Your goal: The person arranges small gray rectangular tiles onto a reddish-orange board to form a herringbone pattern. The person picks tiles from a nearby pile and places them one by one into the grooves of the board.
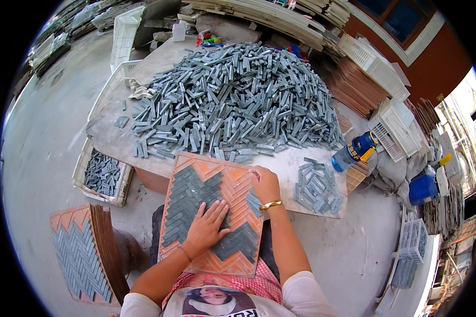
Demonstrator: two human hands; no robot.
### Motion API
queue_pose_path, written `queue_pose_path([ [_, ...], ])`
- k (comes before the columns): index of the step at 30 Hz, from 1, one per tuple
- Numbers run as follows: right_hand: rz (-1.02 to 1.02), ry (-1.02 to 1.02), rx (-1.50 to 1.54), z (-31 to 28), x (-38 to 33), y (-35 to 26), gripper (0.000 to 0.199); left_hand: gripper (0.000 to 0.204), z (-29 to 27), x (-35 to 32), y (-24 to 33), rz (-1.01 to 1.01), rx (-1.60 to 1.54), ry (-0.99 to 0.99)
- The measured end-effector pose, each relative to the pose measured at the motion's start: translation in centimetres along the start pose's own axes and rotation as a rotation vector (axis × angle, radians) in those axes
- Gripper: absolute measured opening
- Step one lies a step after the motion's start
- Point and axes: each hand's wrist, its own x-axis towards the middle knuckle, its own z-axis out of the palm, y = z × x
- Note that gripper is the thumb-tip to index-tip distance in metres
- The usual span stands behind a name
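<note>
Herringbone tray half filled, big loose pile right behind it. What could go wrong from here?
1. The orange tray seems to rest partly on the lap, partly on the table edge; it could tip and shake set pieces loose.
2. The left hand lies flat on laid grey tiles; a slide might shift them.
3. The tile pile slopes toward the tray; strips may slip onto it near the right hand.

Matt grey stone strips (238, 95) lie heaped on a rough, dusty slab (285, 164) beside a ridged orange plastic mould tray (238, 182).
</note>
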Motion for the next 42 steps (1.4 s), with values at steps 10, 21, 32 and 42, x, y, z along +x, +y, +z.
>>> queue_pose_path([
  [10,0.361,-0.034,-0.326,8.2,8.8,0.1,0.028,0.067,-0.2,0.2,0.0,0.01,-0.037,-0.001],
  [21,0.395,-0.112,-0.211,6.9,8.0,-0.6,0.027,0.068,0.1,-0.5,-0.3,-0.017,-0.035,-0.019],
  [32,0.422,0.126,0.647,3.7,9.6,1.6,0.019,0.069,-0.1,-0.4,0.5,-0.007,-0.032,-0.001],
  [42,0.225,-0.21,0.085,2.8,-3.6,-3.3,0.015,0.07,0.0,-0.8,0.4,-0.016,-0.028,0.007],
])
